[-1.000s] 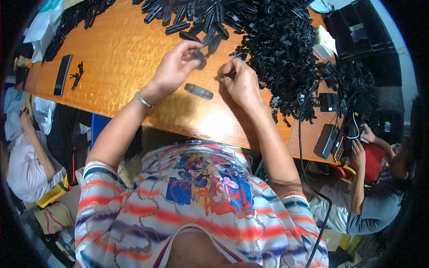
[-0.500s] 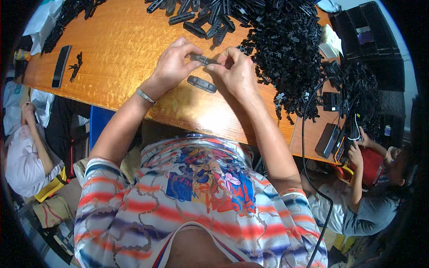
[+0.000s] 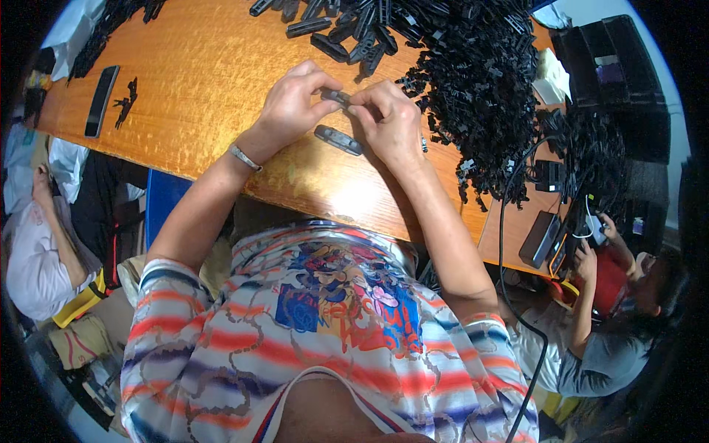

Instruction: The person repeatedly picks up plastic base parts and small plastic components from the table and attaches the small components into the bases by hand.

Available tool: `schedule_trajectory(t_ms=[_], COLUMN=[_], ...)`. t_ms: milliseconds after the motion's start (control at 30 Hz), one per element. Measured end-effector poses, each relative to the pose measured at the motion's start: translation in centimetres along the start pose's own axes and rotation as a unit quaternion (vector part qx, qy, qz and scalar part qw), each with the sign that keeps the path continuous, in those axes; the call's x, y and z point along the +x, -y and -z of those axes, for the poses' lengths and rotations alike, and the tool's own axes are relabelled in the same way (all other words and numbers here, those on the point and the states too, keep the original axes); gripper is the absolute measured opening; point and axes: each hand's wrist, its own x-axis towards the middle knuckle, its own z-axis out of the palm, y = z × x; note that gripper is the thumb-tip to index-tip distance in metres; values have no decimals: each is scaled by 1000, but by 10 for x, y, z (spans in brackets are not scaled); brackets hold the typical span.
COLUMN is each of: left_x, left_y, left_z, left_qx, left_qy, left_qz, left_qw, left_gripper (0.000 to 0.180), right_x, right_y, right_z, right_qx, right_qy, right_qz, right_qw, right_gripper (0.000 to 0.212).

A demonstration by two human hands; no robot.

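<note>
Right hand [image 3: 394,122] has drawn in toward left hand [image 3: 297,103], both pinching one dark part [image 3: 336,96]; best held level, grip light, clear of loose part [image 3: 338,139] bodyward of both

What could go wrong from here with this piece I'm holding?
Your left hand and right hand pinch the dark piece, which might slip. Another piece lies on the table close by; a hand could knock it. The heap of black parts beside your right hand could hide anything dropped there.

left fingers [image 3: 320,77] + right fingers [image 3: 374,94]: pinching dark piece [image 3: 335,96] | similar piece [image 3: 338,139]: tabletop [image 3: 192,96]
</note>
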Motion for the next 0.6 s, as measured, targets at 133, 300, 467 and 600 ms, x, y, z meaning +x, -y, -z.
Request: schedule_trajectory(t_ms=[133, 300, 467, 600], left_x=[0, 0, 1, 1], left_y=[0, 0, 1, -2], left_z=[-1, -3, -3, 0], left_qx=[2, -6, -3, 1], left_qy=[-3, -4, 19, 25], left_qz=[-5, -2, -2, -21], left_qw=[1000, 1000, 1000, 999], left_gripper=[27, 27, 24, 26], right_x=[-1, 5, 13, 10], right_y=[-6, -1, -3, -4], right_z=[0, -4, 0, 7], right_qx=[5, 19, -3, -3], right_qy=[7, 7, 66, 72], right_qz=[6, -1, -10, -19], right_qw=[1000, 1000, 998, 997], right_gripper=[13, 11, 11, 11])
